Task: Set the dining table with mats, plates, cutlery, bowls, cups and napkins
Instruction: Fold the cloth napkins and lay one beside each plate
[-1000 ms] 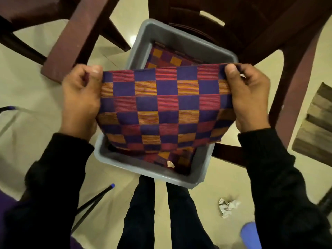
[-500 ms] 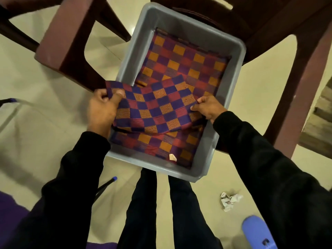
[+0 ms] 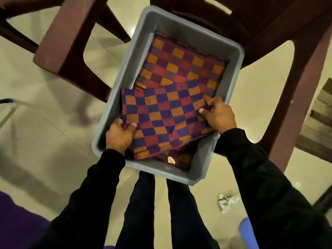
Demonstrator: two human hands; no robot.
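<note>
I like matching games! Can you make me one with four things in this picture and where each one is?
Things:
1. checked mat
2. grey tub
3. crumpled paper
4. small paper scrap

Places:
A. on the floor, right of the legs
B. held at both ends by the left hand and right hand
C. inside the tub, near its closest wall
D. on a dark chair seat

Pairs: 1-B, 2-D, 3-A, 4-C
</note>
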